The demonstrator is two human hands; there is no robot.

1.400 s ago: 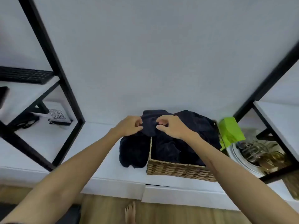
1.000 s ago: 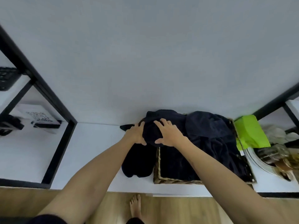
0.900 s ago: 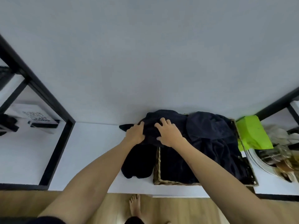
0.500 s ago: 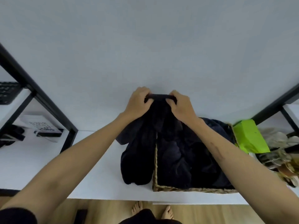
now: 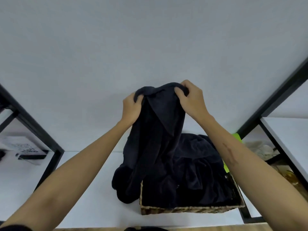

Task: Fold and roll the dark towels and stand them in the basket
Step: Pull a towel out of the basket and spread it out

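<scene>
Against the pale wall, above a white shelf point(image 5: 83, 189): one dark towel point(image 5: 160, 124), held up by both hands. Long axis near vertical, leaning slightly left toward the bottom; top edge bunched between the hands, lower end trailing down over the left rim of the basket and onto the shelf beside it.

Wicker basket point(image 5: 191, 210): rectangular, on the shelf at lower centre-right, holding a loose heap of further dark towels point(image 5: 200, 164), unrolled and crumpled.

Black frame posts point(image 5: 33, 124): at both sides of the shelf.

Right hand point(image 5: 191, 99): fingers curled over the towel's upper right corner, thumb pinching the cloth from the front.

Left hand point(image 5: 131, 105): fingers curled tight round the upper left corner, sitting a little lower than the right.

Green item point(image 5: 236, 137): just beyond the right forearm, mostly hidden.

Printed card point(image 5: 25, 146): far left, on the neighbouring shelf; text too blurred to read.
</scene>
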